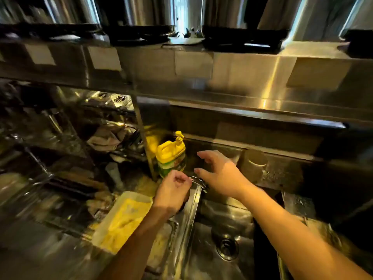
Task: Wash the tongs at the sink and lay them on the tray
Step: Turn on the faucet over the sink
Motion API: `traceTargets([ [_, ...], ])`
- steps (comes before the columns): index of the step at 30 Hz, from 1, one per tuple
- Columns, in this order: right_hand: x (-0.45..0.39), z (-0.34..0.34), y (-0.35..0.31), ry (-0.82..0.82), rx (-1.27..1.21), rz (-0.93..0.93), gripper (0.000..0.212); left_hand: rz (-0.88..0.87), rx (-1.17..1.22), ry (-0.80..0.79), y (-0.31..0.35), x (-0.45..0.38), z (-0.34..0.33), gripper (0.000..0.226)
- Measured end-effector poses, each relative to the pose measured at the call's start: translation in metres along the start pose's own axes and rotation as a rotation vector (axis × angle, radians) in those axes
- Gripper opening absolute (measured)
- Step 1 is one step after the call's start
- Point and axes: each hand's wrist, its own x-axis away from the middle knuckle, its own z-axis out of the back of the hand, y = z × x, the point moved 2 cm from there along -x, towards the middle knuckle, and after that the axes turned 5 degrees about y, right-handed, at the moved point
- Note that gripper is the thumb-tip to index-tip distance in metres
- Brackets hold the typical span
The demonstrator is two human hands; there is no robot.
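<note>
Over the steel sink [226,235] both hands meet at the faucet [194,199], whose spout runs from the sink's back edge toward the camera. The left hand [173,194] sits just left of the faucet's base, fingers curled inward; whether they hold anything cannot be told through the blur. The right hand [220,174] hovers just right of and behind the faucet's base with fingers spread and loose, holding nothing. The tongs cannot be made out. A yellow-capped soap bottle [171,156] stands behind the faucet to the left, and a pale container with yellow contents [121,221] lies left of the sink. The drain [227,247] shows in the basin.
</note>
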Motion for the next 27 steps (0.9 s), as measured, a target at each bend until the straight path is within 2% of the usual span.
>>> traceTargets([
  [5,-0.023,-0.050,0.008,-0.132,0.144,-0.052,0.050,0.136,-0.130,0.169,-0.058,-0.009,0.012,0.026],
  [7,-0.027,-0.063,0.014,-0.162,0.180,-0.057,0.047,0.056,-0.324,0.226,-0.075,-0.017,0.015,0.035],
  [8,-0.028,-0.067,0.016,-0.173,0.196,-0.053,0.046,0.038,-0.432,0.220,-0.080,-0.021,0.015,0.043],
  [10,-0.030,-0.073,0.023,-0.182,0.241,-0.059,0.045,0.133,-0.570,0.195,-0.091,-0.027,0.015,0.069],
  [12,-0.029,-0.078,0.026,-0.195,0.277,-0.058,0.045,0.244,-0.573,0.196,-0.103,-0.033,0.017,0.088],
  [17,-0.023,-0.083,0.028,-0.122,0.369,-0.032,0.047,0.401,-0.467,0.085,-0.132,-0.042,0.015,0.076],
  [19,-0.023,-0.084,0.030,-0.089,0.407,-0.029,0.045,0.427,-0.388,0.107,-0.136,-0.042,0.013,0.072],
  [24,-0.023,-0.084,0.033,-0.066,0.421,-0.041,0.046,0.382,-0.313,0.293,-0.139,-0.033,0.001,0.086],
  [27,-0.025,-0.086,0.036,-0.071,0.429,-0.049,0.047,0.313,-0.386,0.245,-0.141,-0.030,-0.004,0.081],
])
